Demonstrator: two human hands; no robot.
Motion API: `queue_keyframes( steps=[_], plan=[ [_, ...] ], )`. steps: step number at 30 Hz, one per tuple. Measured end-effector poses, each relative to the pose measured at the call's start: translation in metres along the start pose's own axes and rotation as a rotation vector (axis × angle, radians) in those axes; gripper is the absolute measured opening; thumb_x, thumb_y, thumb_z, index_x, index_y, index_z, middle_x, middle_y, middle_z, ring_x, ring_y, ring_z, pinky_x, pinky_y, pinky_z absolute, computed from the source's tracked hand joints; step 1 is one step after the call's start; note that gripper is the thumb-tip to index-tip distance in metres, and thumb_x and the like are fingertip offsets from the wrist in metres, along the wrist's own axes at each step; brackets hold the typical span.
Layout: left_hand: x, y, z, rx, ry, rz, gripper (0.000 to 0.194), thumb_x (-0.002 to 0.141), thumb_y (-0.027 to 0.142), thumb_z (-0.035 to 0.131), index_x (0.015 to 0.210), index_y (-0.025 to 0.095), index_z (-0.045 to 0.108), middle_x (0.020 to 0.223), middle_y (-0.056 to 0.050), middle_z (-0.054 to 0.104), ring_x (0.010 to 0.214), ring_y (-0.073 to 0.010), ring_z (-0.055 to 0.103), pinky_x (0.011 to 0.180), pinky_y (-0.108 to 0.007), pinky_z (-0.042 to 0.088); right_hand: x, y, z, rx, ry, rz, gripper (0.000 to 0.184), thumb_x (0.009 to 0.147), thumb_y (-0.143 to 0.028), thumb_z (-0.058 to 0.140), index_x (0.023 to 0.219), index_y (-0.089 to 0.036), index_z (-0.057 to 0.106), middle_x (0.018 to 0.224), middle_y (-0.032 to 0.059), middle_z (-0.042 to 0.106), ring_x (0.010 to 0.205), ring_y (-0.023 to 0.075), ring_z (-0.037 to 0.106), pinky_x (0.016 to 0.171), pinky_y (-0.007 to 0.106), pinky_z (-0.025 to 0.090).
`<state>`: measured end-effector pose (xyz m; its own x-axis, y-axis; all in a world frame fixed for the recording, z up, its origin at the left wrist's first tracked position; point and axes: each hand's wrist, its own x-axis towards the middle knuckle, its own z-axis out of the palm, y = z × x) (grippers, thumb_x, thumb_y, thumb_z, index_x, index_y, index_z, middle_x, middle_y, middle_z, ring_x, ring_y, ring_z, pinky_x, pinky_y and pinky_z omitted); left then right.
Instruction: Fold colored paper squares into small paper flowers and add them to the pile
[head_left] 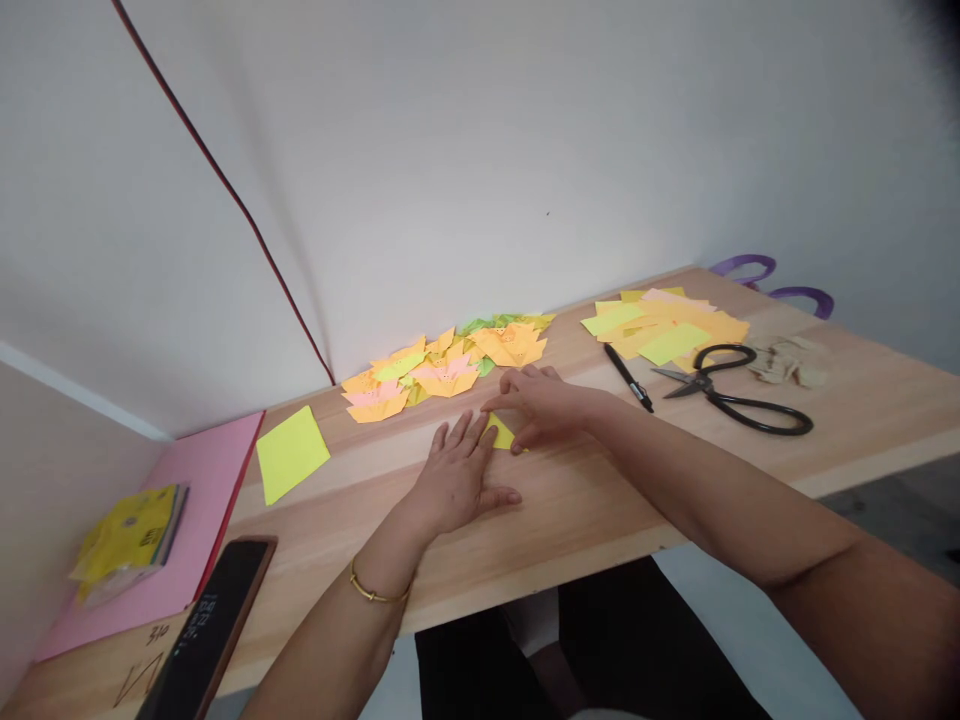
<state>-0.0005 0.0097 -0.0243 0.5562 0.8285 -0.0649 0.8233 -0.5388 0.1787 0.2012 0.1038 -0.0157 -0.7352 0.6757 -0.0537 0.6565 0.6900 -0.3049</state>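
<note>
A small folded piece of yellow paper (501,432) lies on the wooden table between my two hands. My left hand (457,478) rests flat, fingers stretched, with fingertips at the paper's left edge and the thumb apart on the wood. Over the paper's right side, my right hand (545,405) has bent fingers, with index finger and thumb at its edges. Just beyond, near the wall, are folded paper cat-like faces (446,375) in orange, pink, yellow and green, some with dots drawn on. Part of the yellow paper is hidden under my fingers.
Right of my hands are a black pen (628,377), black-handled scissors (731,388), loose coloured paper sheets (667,325) and a crumpled beige item (791,360). To the left lie a yellow sheet stack (292,455), a phone (214,625), and a pink board (206,500) bearing a yellow packet (131,535).
</note>
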Motion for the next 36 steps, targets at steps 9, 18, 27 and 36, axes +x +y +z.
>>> queue_keyframes(
  steps=[9,18,27,36],
  plan=[
    [-0.004,0.024,0.000,-0.013,-0.030,0.089,0.100,0.068,0.078,0.037,0.141,0.011,0.025,0.149,-0.020,0.019,0.139,-0.0309,0.014,0.111,-0.051,0.011,0.002,0.004,0.005,0.004,0.026,-0.003,0.065,0.060,-0.062,0.063,0.122,-0.043,0.052,0.116,0.0079,0.044,0.105,0.0318,0.041,0.091,0.047,0.029],
    [-0.001,0.017,0.002,-0.021,-0.060,0.020,0.100,0.069,0.077,0.038,0.142,0.011,0.021,0.150,-0.019,0.016,0.139,-0.0305,0.011,0.110,-0.052,0.010,0.000,0.003,0.002,0.003,0.005,-0.001,0.064,0.061,-0.060,0.064,0.122,-0.044,0.053,0.118,0.0083,0.044,0.108,0.0327,0.040,0.091,0.047,0.029],
    [-0.012,0.034,0.001,0.015,-0.076,-0.008,0.105,0.067,0.078,0.038,0.142,0.008,0.020,0.149,-0.021,0.017,0.139,-0.0315,0.012,0.111,-0.051,0.008,0.001,0.003,0.003,0.017,0.012,0.010,0.066,0.060,-0.063,0.064,0.122,-0.044,0.052,0.118,0.0084,0.045,0.108,0.0327,0.041,0.091,0.047,0.029],
    [-0.011,0.037,0.003,0.037,-0.010,-0.056,0.094,0.071,0.075,0.039,0.140,0.013,0.026,0.147,-0.020,0.026,0.137,-0.0299,0.021,0.110,-0.050,0.011,0.000,0.003,0.001,0.010,-0.025,0.015,0.066,0.062,-0.063,0.062,0.125,-0.045,0.050,0.123,0.0079,0.043,0.113,0.0355,0.038,0.092,0.048,0.029]
  ],
)
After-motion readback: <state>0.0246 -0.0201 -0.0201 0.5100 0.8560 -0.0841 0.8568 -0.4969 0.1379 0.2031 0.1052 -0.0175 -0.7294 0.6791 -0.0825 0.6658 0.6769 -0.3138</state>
